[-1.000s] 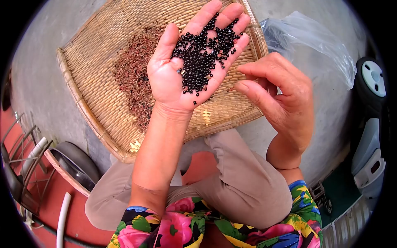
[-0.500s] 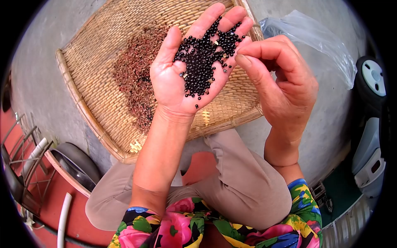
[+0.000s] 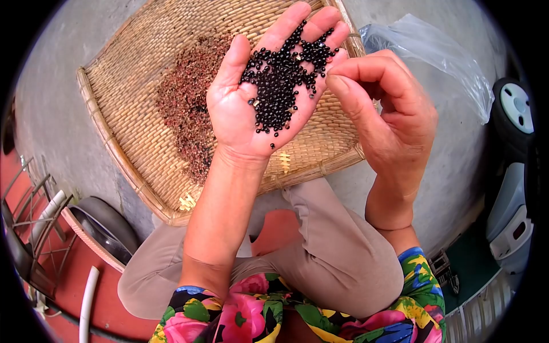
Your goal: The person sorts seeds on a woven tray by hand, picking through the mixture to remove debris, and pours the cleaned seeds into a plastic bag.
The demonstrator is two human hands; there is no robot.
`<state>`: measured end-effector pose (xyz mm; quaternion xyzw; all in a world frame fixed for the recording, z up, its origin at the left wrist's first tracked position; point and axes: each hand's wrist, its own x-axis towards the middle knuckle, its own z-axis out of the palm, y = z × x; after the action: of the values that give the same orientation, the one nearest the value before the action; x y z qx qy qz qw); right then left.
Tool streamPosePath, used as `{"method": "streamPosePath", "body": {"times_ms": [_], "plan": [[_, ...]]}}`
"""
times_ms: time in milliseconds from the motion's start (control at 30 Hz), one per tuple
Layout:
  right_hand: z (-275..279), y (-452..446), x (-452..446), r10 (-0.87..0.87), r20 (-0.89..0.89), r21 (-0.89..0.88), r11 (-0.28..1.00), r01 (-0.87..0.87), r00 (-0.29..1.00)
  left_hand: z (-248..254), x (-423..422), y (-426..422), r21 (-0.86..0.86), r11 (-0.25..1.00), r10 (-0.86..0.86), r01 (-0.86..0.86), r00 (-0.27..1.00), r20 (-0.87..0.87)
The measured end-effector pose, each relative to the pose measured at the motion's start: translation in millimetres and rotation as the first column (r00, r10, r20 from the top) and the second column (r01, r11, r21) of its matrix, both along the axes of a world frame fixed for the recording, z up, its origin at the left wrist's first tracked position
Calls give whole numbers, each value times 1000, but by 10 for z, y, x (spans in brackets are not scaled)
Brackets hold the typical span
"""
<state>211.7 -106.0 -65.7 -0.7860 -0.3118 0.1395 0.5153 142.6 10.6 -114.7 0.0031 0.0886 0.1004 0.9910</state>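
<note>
My left hand [image 3: 234, 108] is palm up above the woven tray [image 3: 128, 97], its fingers stretched out. Small shiny black seeds [image 3: 277, 88] lie across its palm and fingers, with a few pale and reddish bits among them. Right beside its outer edge is my right hand [image 3: 389, 103], thumb and forefinger pinched together; whatever is between the tips is too small to make out. On the tray, left of and partly behind my left hand, spreads a heap of reddish-brown husks [image 3: 186, 108] with some dark specks.
A clear plastic bag [image 3: 429, 51] lies on the grey floor at the upper right. Beyond it stands a wheeled object [image 3: 516, 107]. At the lower left are a dark basin [image 3: 111, 228], a white pipe [image 3: 87, 303] and a metal rack [image 3: 40, 228]. My crossed legs sit below the tray.
My right hand has moved up and in to the edge of my left hand, and its thumb and forefinger have closed together. My left hand has shifted slightly.
</note>
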Motion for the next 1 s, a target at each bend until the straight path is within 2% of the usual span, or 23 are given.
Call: {"method": "streamPosePath", "body": {"times_ms": [33,67,167,200,267,300,333,367,400,433,567,600,667,700,733,800,867,900,1000], "plan": [[30,-16,0,-37,-105,56,997,43,994,16,7,1,-11,1000,8,-8,1000,-23],[77,-48,14,-36,-104,56,998,42,994,25,11,1,-21,1000,15,-16,999,-46],[137,-220,113,268,-30,-204,942,-268,963,-28,11,13,-24,1000,17,-16,1000,17],[102,-201,90,268,-29,-204,942,-268,963,41,26,10,-24,1000,17,-16,1000,18],[30,-97,28,142,78,-115,985,-133,987,237,74,2,74,997,12,6,971,-238],[8,-40,28,84,175,-63,995,-74,981,203,59,-3,74,997,12,6,971,-238],[-10,12,32,83,174,-63,995,-73,981,133,26,-9,-50,998,21,-27,993,-113],[-25,59,40,72,251,-19,997,-70,965,75,0,-8,-176,983,46,-43,999,12],[-31,90,45,57,328,25,997,-69,943,46,-18,6,-175,984,45,-42,999,10],[-29,104,48,88,335,-22,996,-86,938,23,-33,24,-195,981,22,-8,998,66],[-42,190,43,91,330,-81,994,-67,939,-87,-48,21,-226,970,-35,84,977,211],[-37,182,40,89,276,-71,995,-72,957,-10,-28,6,-226,970,-35,84,977,211],[-28,143,35,87,220,-60,995,-76,972,212,26,-37,49,995,-77,88,976,-202],[-23,95,35,44,149,-16,999,-43,988,114,15,-27,50,995,-75,87,977,-202],[-10,48,38,4,75,27,1000,-6,997,-10,23,1,-96,993,-72,75,997,29],[52,-50,41,16,20,64,998,-18,1000,-59,11,13,-237,967,-32,95,966,257],[113,-139,35,37,-20,-15,999,-37,999,51,3,-3,26,1000,-3,4,999,-37],[120,-158,41,36,-17,-15,999,-36,999,60,-3,18,52,999,-10,12,999,-38],[112,-202,44,91,72,-192,978,-75,993,56,-9,29,75,997,-9,10,1000,-21]]}}
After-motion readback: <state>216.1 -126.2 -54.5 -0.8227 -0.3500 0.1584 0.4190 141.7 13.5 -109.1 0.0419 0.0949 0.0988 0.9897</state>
